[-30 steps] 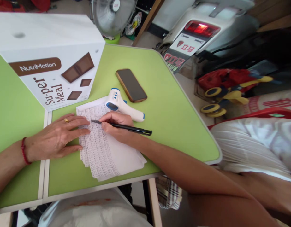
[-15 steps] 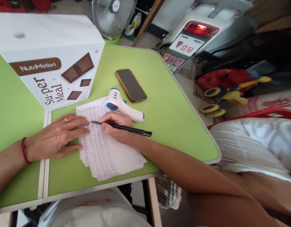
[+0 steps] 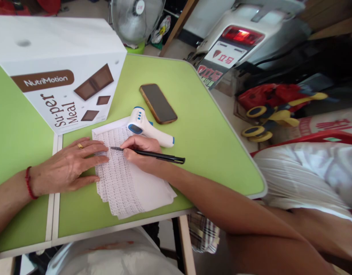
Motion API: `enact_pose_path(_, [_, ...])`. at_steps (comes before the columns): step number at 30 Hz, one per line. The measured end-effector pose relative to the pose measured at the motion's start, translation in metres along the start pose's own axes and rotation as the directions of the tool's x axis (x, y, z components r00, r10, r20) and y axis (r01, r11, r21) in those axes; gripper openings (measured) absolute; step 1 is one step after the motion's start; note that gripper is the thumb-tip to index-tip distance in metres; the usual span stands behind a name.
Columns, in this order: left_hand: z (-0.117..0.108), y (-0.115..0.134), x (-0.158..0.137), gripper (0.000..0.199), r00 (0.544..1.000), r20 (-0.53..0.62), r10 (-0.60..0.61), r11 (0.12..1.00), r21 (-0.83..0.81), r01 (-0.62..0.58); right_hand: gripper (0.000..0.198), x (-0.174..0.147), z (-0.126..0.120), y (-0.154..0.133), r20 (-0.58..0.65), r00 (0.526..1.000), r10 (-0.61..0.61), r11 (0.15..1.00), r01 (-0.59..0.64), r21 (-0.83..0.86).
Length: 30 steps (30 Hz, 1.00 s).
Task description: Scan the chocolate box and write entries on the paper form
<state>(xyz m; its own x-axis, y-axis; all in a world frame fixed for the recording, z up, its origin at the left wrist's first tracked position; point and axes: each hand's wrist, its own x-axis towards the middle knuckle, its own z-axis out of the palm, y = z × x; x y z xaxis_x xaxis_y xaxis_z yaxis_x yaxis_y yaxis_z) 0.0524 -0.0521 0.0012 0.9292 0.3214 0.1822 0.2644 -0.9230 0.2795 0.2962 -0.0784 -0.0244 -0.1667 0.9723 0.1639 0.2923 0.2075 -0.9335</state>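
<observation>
Pen (image 3: 164, 157) first: who had it?

Right hand (image 3: 144, 145), pinched narrow between thumb and index finger, low on the barrel. Barrel sloped back over the wrist; tip sat at the dense written rows, near the left fingertips. Touching or just above, couldn't tell

Left hand (image 3: 71, 164)?

Held nothing. Palm down, fingers spread wide, tips on the left part of the sheets (image 3: 121, 183), the rest over the green table (image 3: 210, 145). Palm pressure: not visible

Sheets where?

Near the table's front edge, loosely stacked and uneven at the bottom, just in front of the white box (image 3: 58, 61). Thermometer (image 3: 147, 131) lay over their top right, phone (image 3: 159, 103) just beyond it

Doing it well meant what, in your view?

Flat, firm left hand so the loose stack couldn't slide, fingertips clear of the tip. Light pinch, wrist supported, one row at a time. Risks I'd have flagged: sheets slipping over each other, or the right knuckles nudging the thermometer, which looked very close
</observation>
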Motion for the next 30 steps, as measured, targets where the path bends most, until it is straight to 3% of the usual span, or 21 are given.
enact_pose_path(30, [-0.0001, 0.0006, -0.0003, 0.038, 1.000, -0.014, 0.012, 1.000, -0.011, -0.012, 0.006, -0.0006, -0.0021, 0.0022, -0.042, 0.998, 0.035, 0.999, -0.035, -0.007])
